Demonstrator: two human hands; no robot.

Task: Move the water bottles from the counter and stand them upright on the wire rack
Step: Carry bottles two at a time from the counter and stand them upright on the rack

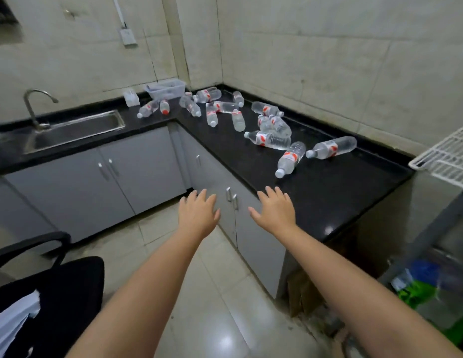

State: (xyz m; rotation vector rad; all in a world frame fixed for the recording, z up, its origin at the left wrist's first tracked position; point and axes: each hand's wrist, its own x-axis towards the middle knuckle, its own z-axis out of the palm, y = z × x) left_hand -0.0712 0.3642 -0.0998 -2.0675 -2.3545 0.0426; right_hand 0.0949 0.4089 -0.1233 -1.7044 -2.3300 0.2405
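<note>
Bottles (pixel 289 158) are lying on their sides across the black counter (pixel 328 197), scattered from its back corner toward its right end, none yet on the wire rack (pixel 447 156) just beyond that end. The left hand (pixel 198 215) and right hand (pixel 275 211) are hovering near the front edge, fingers spread and empty, probably readying to grasp the nearest bottles.

Bottles lying scattered on corner counter
Water bottles (pixel 289 158) on counter (pixel 328 192); sink (pixel 77 131) far left, wire rack (pixel 447 156) right, tray (pixel 166 88) far behind.
</note>
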